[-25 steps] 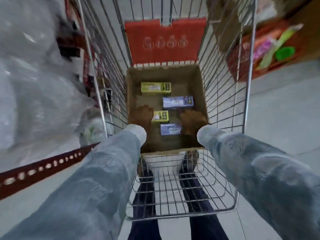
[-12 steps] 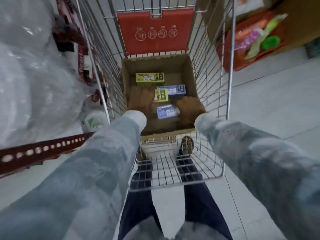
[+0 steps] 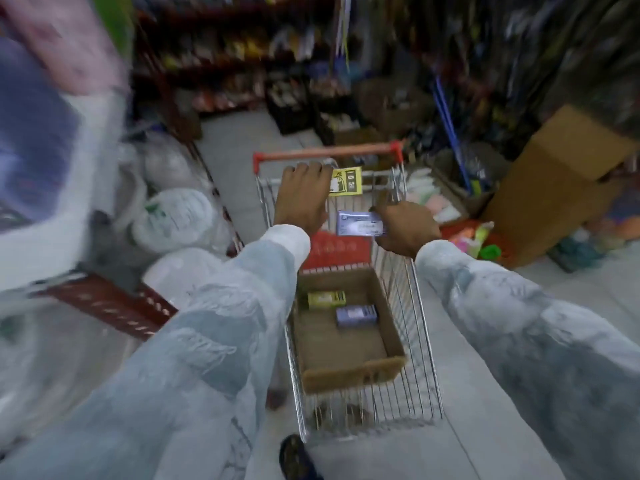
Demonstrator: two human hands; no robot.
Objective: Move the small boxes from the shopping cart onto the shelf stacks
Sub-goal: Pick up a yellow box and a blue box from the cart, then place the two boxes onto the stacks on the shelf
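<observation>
My left hand [image 3: 302, 197] is raised above the shopping cart [image 3: 420, 327], gripping a small yellow box [image 3: 346, 181]. My right hand [image 3: 407, 230] is beside it, slightly lower, holding a small lilac box [image 3: 358, 223]. Below them, an open cardboard carton [image 3: 349, 374] sits in the cart. On the carton's floor lie a second yellow box [image 3: 326, 299] and a second lilac box [image 3: 356, 315]. The view is blurred.
A red shelf edge [image 3: 114, 308] with white plastic bags [image 3: 176, 216] runs along the left. Large blurred packs [image 3: 45, 133] fill the near left. Dark shelves of goods [image 3: 242, 64] stand ahead. A big cardboard box [image 3: 554, 188] and a red basket [image 3: 467, 237] sit right.
Both hands have lifted out of the carton, each holding one box. The view has swung up from the cart to the aisle. Two boxes remain in the carton.
</observation>
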